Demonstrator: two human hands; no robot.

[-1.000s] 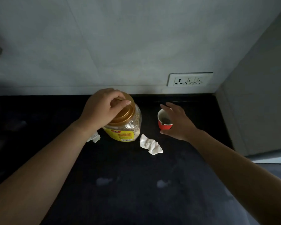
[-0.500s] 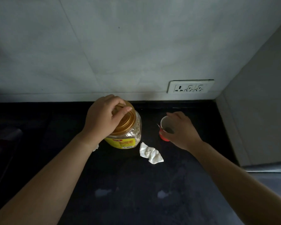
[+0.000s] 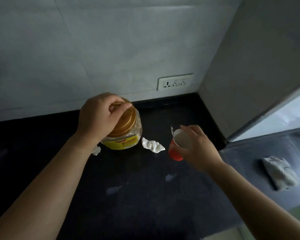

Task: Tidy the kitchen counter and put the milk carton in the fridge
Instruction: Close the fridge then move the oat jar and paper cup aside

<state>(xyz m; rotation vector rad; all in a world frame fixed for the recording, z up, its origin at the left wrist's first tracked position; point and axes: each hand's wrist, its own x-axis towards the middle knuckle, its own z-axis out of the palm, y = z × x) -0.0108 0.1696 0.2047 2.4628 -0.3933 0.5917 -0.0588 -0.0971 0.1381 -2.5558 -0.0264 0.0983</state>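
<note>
Left hand (image 3: 97,118) grasps the gold lid (image 3: 128,121) of the jar (image 3: 123,143). Just right of the jar lies a crumpled tissue (image 3: 152,147). Farther right, the right hand (image 3: 199,149) grips the red cup (image 3: 176,152), resting on the counter (image 3: 128,196) a second ago, now lifted, perhaps holding a spoon. Clearing is under way; the milk carton is not in view.

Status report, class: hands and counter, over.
Left hand grips gold-lidded clear jar. Right hand holds red cup. Crumpled white tissue lies between. Milk carton unseen.
</note>
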